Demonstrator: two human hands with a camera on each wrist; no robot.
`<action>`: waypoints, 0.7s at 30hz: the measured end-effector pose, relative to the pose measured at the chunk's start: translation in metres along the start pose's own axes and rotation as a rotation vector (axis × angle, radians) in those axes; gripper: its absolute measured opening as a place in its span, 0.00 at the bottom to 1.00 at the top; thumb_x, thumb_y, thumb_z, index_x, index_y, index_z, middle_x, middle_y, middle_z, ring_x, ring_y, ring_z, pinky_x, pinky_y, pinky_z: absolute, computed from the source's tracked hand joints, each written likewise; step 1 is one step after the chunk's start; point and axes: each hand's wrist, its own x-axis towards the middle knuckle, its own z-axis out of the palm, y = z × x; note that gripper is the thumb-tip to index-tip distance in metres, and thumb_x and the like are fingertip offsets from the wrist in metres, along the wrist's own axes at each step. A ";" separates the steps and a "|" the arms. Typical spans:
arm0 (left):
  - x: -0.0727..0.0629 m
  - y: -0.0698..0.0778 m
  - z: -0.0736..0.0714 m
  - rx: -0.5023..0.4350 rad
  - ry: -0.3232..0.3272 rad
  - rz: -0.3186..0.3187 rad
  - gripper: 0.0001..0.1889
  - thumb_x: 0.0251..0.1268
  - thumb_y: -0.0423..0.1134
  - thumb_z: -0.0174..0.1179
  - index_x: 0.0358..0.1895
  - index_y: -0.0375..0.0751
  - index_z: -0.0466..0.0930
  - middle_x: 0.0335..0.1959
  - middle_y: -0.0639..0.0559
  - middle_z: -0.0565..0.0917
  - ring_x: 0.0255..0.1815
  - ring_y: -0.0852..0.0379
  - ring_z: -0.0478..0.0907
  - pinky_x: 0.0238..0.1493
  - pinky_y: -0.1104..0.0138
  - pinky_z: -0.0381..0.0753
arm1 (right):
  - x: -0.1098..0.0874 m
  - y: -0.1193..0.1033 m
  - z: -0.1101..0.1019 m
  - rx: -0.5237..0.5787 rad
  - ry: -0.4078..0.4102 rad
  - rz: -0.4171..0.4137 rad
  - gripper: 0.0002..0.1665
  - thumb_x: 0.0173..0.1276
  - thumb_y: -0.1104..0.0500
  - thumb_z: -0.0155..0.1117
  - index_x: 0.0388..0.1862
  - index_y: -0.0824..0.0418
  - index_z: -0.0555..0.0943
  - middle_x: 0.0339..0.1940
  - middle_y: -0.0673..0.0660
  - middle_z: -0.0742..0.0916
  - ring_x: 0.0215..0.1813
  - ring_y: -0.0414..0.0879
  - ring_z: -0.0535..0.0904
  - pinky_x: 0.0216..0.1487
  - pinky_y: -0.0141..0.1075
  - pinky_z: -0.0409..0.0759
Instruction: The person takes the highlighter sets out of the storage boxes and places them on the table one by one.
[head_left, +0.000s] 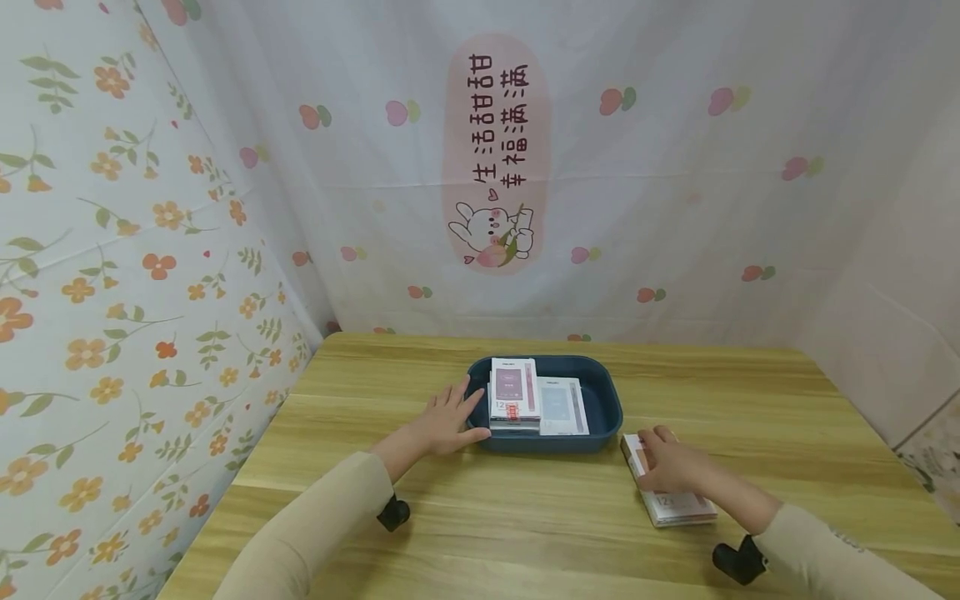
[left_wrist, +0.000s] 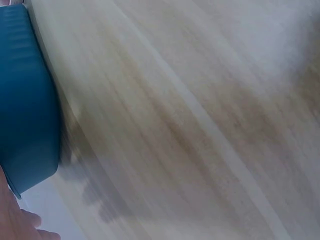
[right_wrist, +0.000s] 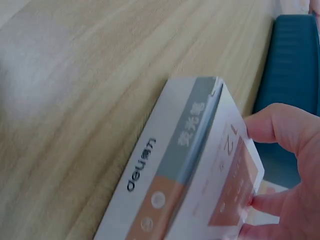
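Note:
A dark blue plastic basket [head_left: 558,444] stands on the table. Inside it, a white box with a purple panel [head_left: 513,385] tops a stack on the left, and a white box with a pale blue panel [head_left: 561,408] lies beside it. My left hand [head_left: 441,423] is at the basket's left end, fingers spread; whether they touch the rim is unclear. Right of the basket, my right hand [head_left: 678,465] grips a white highlighter box with an orange-brown panel [right_wrist: 200,185], thumb and fingers at its edges. The hand covers part of this box in the head view.
The wooden table [head_left: 525,525] has a far edge close to a printed curtain [head_left: 660,192]. A floral curtain [head_left: 135,333] hangs along the left side. Black wrist mounts [head_left: 738,560] sit on both forearms.

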 end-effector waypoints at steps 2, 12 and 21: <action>-0.001 0.000 0.000 -0.004 0.002 -0.006 0.41 0.64 0.65 0.41 0.73 0.47 0.43 0.74 0.40 0.37 0.71 0.33 0.40 0.64 0.40 0.46 | -0.001 0.000 -0.002 0.009 -0.005 -0.015 0.48 0.51 0.50 0.67 0.64 0.75 0.60 0.63 0.82 0.58 0.54 0.74 0.69 0.46 0.63 0.68; -0.003 -0.002 0.001 0.028 0.016 -0.004 0.41 0.63 0.66 0.39 0.73 0.48 0.43 0.74 0.41 0.38 0.71 0.33 0.40 0.64 0.39 0.47 | -0.005 0.020 -0.009 0.090 -0.187 -0.140 0.63 0.43 0.48 0.76 0.69 0.74 0.51 0.67 0.81 0.45 0.56 0.70 0.67 0.46 0.55 0.72; -0.003 -0.002 0.002 0.016 0.025 0.000 0.41 0.63 0.66 0.40 0.73 0.47 0.44 0.74 0.41 0.39 0.71 0.33 0.40 0.64 0.39 0.47 | -0.015 0.010 -0.006 0.031 -0.190 -0.138 0.66 0.38 0.44 0.76 0.69 0.72 0.53 0.66 0.82 0.48 0.60 0.75 0.60 0.49 0.60 0.68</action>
